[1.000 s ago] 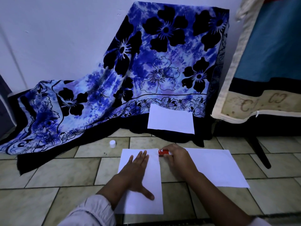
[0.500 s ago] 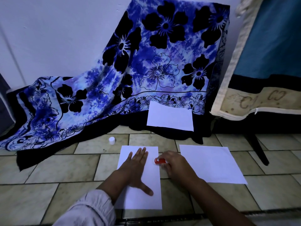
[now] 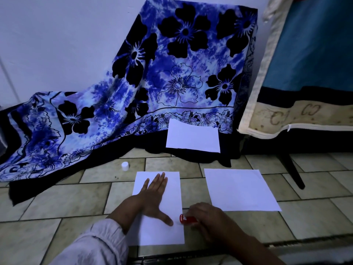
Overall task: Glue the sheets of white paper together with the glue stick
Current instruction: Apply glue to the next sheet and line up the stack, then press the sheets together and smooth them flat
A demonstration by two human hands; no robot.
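1. While pressing flat on the near sheet (image 3: 172,190), left hand (image 3: 154,196) splayed, fingers open.
2. Right hand (image 3: 208,219) closed around red glue stick (image 3: 188,219), tip at that sheet's right edge.
3. Second sheet (image 3: 240,190) just right, apart; white cap (image 3: 125,166) behind on tiled floor (image 3: 57,199).

Bare tile floor (image 3: 193,185) gap between 2 near sheets; white cap (image 3: 125,166) sits far-left, cloth (image 3: 133,104) behind.

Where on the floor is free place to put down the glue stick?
Bare tile lies between the left sheet and the right sheet, and left of the left sheet, below the cap. It is crowded at the left sheet's right edge, where the left hand presses and the right hand holds the glue stick.
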